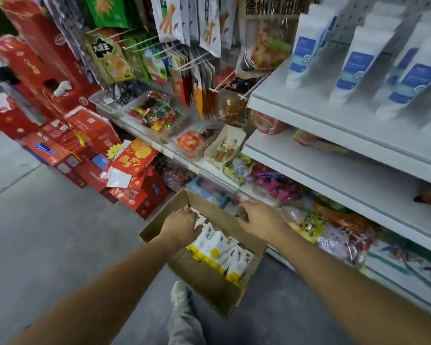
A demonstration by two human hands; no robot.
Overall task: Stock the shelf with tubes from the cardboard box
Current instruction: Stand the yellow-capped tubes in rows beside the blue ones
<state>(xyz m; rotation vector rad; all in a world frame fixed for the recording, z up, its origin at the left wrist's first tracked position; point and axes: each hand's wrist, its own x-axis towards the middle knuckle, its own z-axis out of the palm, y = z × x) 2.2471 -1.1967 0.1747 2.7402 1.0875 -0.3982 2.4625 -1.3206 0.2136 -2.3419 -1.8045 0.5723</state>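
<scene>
Down inside the cardboard box [209,290] the pick-up step is seen: one of the yellow-capped tubes [222,250] packed there is clasped at the far end by the left hand [182,226], while the right hand [258,219] is curled at the box's far wall, on what cannot be told. Next, a clean lift to the shelf [309,105] above the box looks to be called for.

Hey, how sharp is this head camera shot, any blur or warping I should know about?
Head view: motion blur smears the upper shelf and its white-and-blue tubes at right; the left hand, right hand and yellow-capped tubes in the cardboard box are soft but readable; wide-angle warping bends the shelf edges; lighting is even, no harsh glare.
</scene>
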